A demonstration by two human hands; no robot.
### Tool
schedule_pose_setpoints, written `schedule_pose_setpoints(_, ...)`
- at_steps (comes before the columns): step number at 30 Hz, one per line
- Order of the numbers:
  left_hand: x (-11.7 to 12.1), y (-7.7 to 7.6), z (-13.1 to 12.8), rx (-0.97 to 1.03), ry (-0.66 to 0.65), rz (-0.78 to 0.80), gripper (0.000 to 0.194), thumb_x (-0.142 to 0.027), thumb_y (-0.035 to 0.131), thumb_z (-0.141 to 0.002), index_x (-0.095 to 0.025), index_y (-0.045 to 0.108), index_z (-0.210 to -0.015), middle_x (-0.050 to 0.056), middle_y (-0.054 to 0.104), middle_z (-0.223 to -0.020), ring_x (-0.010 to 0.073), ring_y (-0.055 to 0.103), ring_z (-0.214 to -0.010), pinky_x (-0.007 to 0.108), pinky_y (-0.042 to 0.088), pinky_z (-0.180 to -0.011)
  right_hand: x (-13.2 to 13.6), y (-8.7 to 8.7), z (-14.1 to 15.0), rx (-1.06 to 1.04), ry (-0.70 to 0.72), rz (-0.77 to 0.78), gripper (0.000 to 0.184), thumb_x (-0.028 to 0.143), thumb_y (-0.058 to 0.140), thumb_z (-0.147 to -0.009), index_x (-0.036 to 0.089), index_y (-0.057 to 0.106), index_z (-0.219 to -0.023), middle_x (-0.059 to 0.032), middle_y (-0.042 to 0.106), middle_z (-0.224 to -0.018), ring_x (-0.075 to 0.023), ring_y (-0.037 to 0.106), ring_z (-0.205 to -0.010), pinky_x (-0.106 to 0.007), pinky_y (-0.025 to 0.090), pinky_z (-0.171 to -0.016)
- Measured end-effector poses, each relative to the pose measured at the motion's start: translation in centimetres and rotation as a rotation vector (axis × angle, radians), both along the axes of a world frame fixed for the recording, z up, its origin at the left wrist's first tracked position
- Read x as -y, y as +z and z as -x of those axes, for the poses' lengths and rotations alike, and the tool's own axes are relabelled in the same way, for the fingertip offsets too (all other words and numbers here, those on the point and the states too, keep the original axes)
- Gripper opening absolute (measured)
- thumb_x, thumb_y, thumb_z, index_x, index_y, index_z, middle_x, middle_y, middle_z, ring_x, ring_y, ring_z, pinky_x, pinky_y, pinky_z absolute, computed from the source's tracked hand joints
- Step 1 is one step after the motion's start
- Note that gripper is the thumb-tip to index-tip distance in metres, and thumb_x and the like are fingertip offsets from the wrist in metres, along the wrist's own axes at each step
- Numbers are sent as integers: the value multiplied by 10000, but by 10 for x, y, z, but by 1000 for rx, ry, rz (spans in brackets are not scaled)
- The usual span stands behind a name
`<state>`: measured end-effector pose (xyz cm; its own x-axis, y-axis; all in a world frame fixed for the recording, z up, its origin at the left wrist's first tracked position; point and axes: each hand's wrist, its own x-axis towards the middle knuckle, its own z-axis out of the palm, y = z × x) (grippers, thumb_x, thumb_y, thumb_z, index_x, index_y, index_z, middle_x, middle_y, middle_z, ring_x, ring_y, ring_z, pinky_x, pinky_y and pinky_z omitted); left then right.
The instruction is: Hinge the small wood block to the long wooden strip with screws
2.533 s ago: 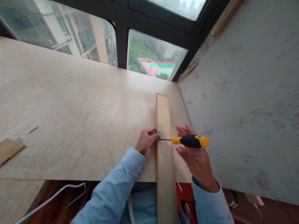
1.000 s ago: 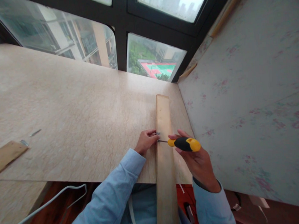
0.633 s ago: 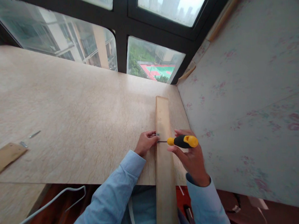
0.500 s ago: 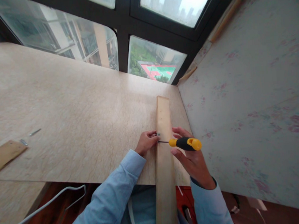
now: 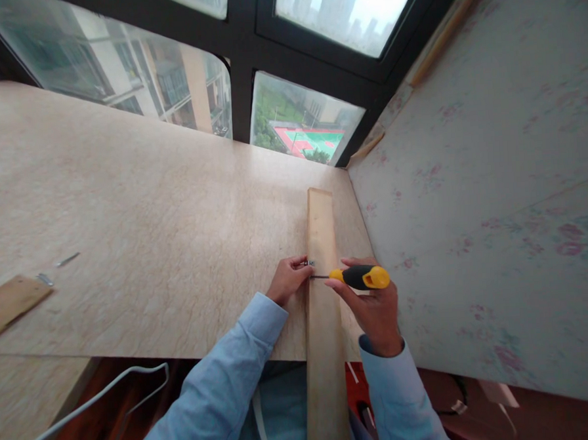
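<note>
A long wooden board (image 5: 320,232) lies on the stone-like ledge, its near end reaching past the front edge toward my body. At the board's left edge, my left hand (image 5: 286,281) pinches a small metal piece (image 5: 309,263), whose exact kind is too small to tell. My right hand (image 5: 375,311) is closed on the yellow and black handle of a screwdriver (image 5: 360,277), thumb on the near side. The screwdriver lies crosswise over the board, its thin shaft pointing left. Its tip meets the board's left edge beside my left fingertips, which partly hide it.
Left on the ledge (image 5: 152,253) are a small wooden piece (image 5: 15,303), some small metal hardware (image 5: 45,279) and a thin metal piece (image 5: 68,259). A papered wall (image 5: 472,237) bounds the right side, windows the back. A white cable (image 5: 91,401) loops at lower left.
My right hand has moved left and closed its loosely spread fingers around the screwdriver handle. The handle has shifted slightly left and up. My left hand stays where it was.
</note>
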<state>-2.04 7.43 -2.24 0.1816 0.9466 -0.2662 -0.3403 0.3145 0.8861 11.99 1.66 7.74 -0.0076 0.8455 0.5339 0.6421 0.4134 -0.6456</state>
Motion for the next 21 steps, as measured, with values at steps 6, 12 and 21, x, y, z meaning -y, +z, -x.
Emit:
schedule_pose_setpoints(6,1,4,1,28,-15,19,290,-69,674,-709,-110,766,-981,63,759,-837,155,689,-735,222,533,-671,5,-4,-5,-126,96,121,508,402,775,-800,254,596,-1251,-84,665,-1147,-231,658,-1015,-405,552,-902)
schedule_pose_setpoints(12,-1,2,0,9,8,63,287,-46,678,-696,-125,772,-956,31,743,-750,148,682,-702,220,537,-652,17,-1,-10,-253,270,336,393,277,563,-965,301,537,-1356,-64,613,-1368,-218,568,-1268,-450,467,-1073)
schedule_pose_setpoints(21,-1,0,0,3,-5,60,267,-35,661,-723,-124,770,-950,40,755,-790,122,674,-686,183,505,-612,3,-7,-6,-107,-8,61,252,306,827,-746,232,685,-941,-16,678,-894,-188,659,-834,-331,557,-771)
